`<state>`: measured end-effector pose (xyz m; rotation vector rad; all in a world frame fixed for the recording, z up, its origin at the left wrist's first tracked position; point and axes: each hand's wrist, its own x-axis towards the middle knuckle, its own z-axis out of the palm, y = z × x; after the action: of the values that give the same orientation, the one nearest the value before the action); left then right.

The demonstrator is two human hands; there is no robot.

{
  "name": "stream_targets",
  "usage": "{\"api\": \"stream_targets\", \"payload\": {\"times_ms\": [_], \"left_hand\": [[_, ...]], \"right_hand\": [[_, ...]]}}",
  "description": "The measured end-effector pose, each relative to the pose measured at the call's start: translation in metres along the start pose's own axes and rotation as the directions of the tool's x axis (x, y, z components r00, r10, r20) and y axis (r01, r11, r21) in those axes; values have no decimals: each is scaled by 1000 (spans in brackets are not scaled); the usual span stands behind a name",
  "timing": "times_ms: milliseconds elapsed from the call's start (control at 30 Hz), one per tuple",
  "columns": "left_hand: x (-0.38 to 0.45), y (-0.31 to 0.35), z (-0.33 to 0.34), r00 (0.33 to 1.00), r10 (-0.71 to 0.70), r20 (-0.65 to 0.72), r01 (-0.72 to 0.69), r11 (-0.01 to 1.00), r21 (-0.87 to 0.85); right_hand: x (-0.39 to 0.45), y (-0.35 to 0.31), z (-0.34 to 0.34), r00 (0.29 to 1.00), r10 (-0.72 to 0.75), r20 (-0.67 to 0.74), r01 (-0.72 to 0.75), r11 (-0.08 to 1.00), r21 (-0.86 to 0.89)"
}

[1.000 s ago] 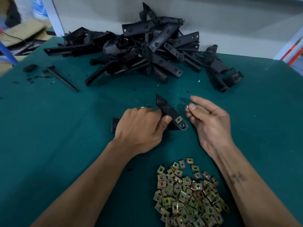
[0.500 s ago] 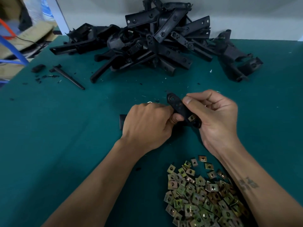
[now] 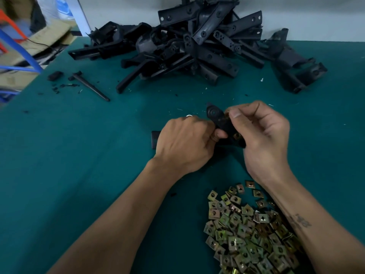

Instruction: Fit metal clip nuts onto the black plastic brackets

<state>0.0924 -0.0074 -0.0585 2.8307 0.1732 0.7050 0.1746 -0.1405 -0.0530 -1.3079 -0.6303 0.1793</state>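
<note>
Teal cloth-covered worktop (image 3: 79, 155), matt and finely woven, flecked with small black plastic crumbs and pale shavings. Heaped black moulded plastic brackets (image 3: 197, 46) with a dull satin finish, smooth faces catching faint grey highlights; same matt black plastic on the bracket (image 3: 219, 121) held in both hands, with a brass-toned metal clip (image 3: 237, 136) seated on it. Pile of square yellow-green plated metal clip nuts (image 3: 250, 234), glossy and iridescent; brown cardboard (image 3: 39, 42), flat and matt, beyond the worktop's far left edge.

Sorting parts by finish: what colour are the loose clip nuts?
Yellowish gold clip nuts, seen in the head view.
</note>
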Motion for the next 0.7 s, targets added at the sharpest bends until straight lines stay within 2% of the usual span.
{"api": "stream_targets", "payload": {"times_ms": [200,400,567,700], "left_hand": [[0,1,-1,1000,11,0,-11,1000,-27],[-1,-1,-1,999,40,-13,-40,999,-7],[-1,0,-2,999,10,-35,-11,999,-41],[-1,-1,-1,1000,2,-7,-3,999,-35]], "right_hand": [[2,1,6,994,6,-112,2,997,77],[0,2,8,993,-26,-119,36,996,85],[-2,-2,5,996,49,-76,-32,978,205],[0,-4,2,994,105,24,-107,990,96]]}}
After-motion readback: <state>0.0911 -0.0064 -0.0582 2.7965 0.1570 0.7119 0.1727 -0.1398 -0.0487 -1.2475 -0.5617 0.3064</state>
